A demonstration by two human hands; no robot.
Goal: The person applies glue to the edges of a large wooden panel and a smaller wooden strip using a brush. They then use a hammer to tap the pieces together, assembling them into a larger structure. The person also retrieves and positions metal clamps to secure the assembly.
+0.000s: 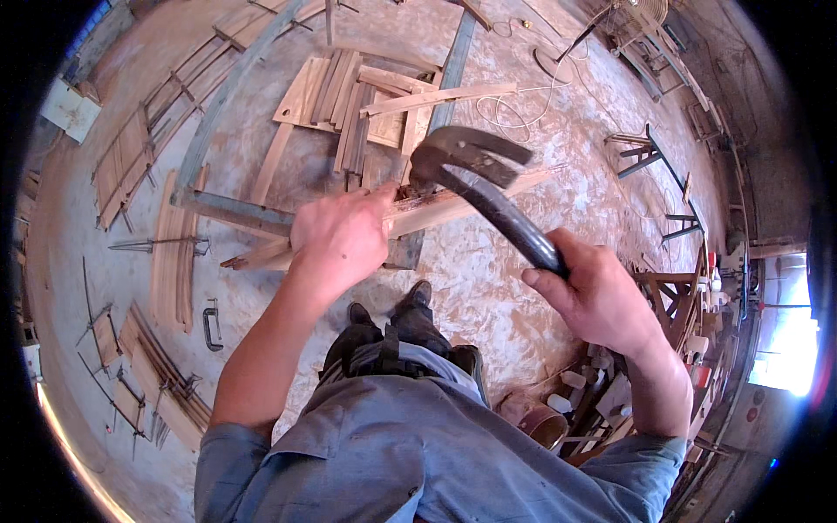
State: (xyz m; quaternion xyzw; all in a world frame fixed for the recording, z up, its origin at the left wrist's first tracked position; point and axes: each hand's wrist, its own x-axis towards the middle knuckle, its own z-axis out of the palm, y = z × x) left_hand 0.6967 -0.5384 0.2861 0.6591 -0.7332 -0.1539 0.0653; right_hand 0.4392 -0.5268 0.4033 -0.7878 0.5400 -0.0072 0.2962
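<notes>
- Head view: our right hand (597,292) grips the hammer (501,216), its head over the board (427,218).
- Our left hand (344,228) is at the board; we cannot tell whether it pinches anything.
- The board seems unfinished; beyond, slats (342,91) lie loose.
- A bar (240,212) edges our left; floor (580,196) gives room rightward.

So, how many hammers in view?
1: the hammer in the right hand, its head near the left hand. Others may be hidden in the clutter at lower right.
</notes>
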